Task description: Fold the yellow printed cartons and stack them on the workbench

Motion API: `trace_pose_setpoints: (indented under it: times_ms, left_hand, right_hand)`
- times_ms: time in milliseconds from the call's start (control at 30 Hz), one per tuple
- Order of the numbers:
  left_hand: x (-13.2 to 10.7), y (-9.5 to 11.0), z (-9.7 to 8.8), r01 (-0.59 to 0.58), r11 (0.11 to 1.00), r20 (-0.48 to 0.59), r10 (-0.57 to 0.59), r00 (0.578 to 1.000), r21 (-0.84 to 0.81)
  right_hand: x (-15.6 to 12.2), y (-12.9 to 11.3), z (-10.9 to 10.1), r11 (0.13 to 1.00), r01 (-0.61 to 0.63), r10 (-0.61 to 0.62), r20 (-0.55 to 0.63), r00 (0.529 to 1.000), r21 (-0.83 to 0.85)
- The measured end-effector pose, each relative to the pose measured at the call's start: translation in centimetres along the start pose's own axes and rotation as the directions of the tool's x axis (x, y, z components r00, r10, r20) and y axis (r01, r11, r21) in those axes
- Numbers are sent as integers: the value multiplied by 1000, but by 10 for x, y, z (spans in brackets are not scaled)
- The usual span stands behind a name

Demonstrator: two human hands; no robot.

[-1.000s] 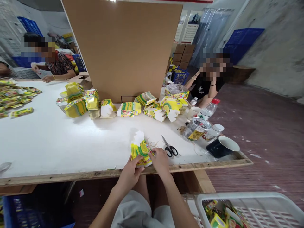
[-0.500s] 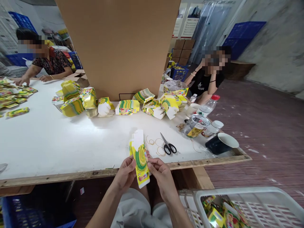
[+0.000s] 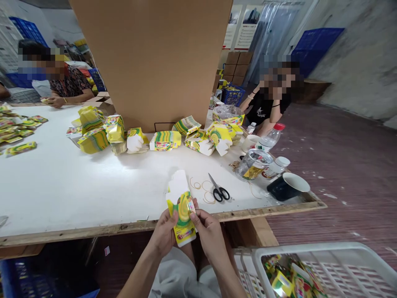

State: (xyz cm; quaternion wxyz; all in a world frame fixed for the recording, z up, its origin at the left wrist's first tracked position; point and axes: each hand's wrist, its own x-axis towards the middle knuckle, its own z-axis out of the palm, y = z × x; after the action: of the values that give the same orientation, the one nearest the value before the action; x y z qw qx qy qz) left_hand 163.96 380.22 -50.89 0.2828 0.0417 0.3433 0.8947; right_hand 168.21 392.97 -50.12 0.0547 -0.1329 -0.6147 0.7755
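Yellow carton (image 3: 182, 213), long axis forward, flaps (image 3: 178, 182) farthest

Print on the carton (image 3: 184, 215) and posters (image 3: 247, 32) is illegible.

Ahead-right of your fingers (image 3: 194, 218) lie scissors (image 3: 218, 190); farther right, a mug (image 3: 280, 189). Well ahead, cartons (image 3: 166, 141); behind those, a panel (image 3: 149, 62).

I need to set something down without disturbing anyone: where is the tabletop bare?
Widest is the left stretch of table, between the packets, the carton row and the held carton. A smaller patch lies between that row and the scissors. Crowded: the right end, with jar, bottles and mug.
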Motion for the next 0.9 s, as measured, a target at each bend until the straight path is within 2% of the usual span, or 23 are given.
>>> trace_pose_setpoints:
  times_ms: [167,300,467,633,800,900]
  left_hand:
    - [-3,8,-4,28,999,97,-26,995,-19]
    - [-4,9,-2,7,1000,37,-7,999,-20]
    - [1,9,2,-8,1000,-84,7,996,-14]
    - [3,8,4,-32,998,-155,39,987,45]
    - [2,7,3,-69,983,-114,89,989,169]
    - [3,5,-2,-96,950,-142,143,979,296]
  right_hand:
    - [-1,6,3,996,-69,66,57,996,49]
    - [-2,6,7,997,-66,63,66,996,41]
    - [-7,-3,7,979,60,-49,60,997,-195]
    - [-11,-9,5,878,184,-161,91,983,-442]
    - [-11,-7,5,866,199,-157,129,979,-459]
    - [-12,-3,7,863,185,-151,109,983,-471]
